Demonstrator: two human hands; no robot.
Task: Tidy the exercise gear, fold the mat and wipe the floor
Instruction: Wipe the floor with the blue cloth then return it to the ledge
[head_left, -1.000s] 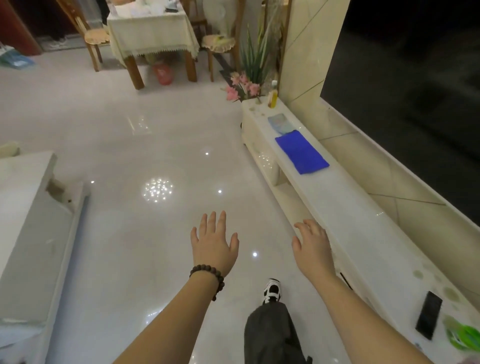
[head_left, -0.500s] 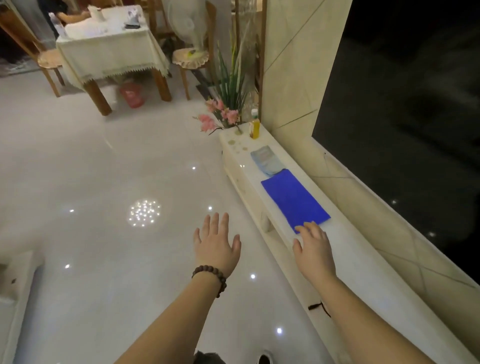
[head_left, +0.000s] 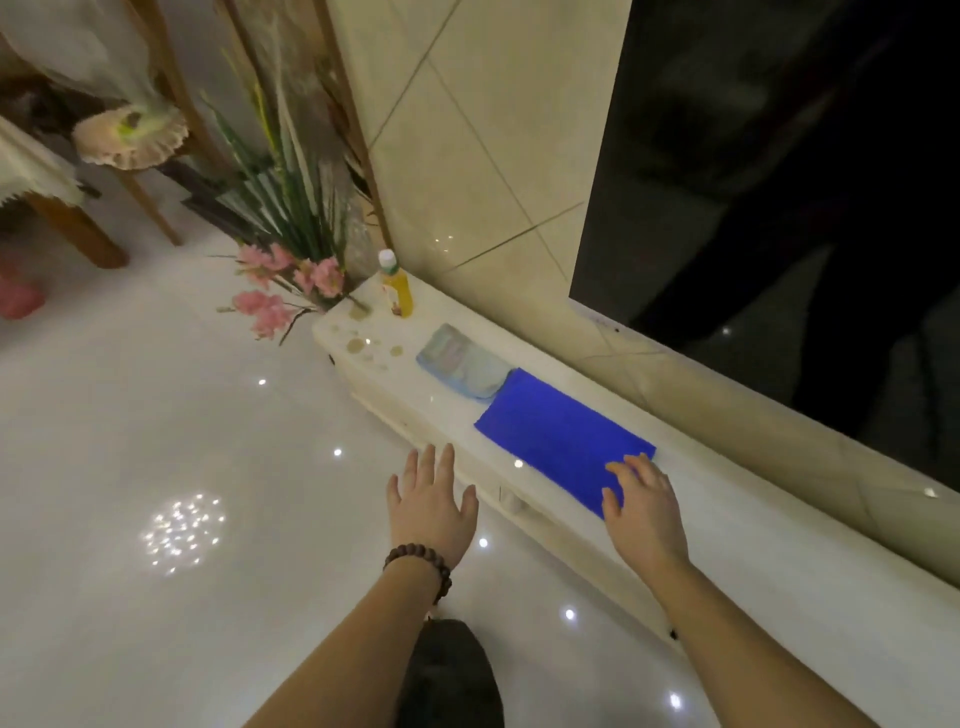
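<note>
On the long white TV ledge (head_left: 753, 561) under the dark screen (head_left: 779, 182), a folded blue cloth (head_left: 556, 436) lies flat along the front half, its near corner just under the right hand (head_left: 641, 512). That hand's fingers are spread and straight, their tips over or touching the cloth's near edge; contact cannot be told for sure. The left hand (head_left: 431, 506), with a bead bracelet (head_left: 422, 562) at the wrist, hangs over the glossy floor (head_left: 156, 441) with fingers apart, holding nothing. The step looks like fetching the cloth for wiping. To do it well, pinch the near corner through all layers so it lifts as one, and draw it away from the packet (head_left: 460, 364) and the juice bottle (head_left: 397, 286) at the ledge's far end.
</note>
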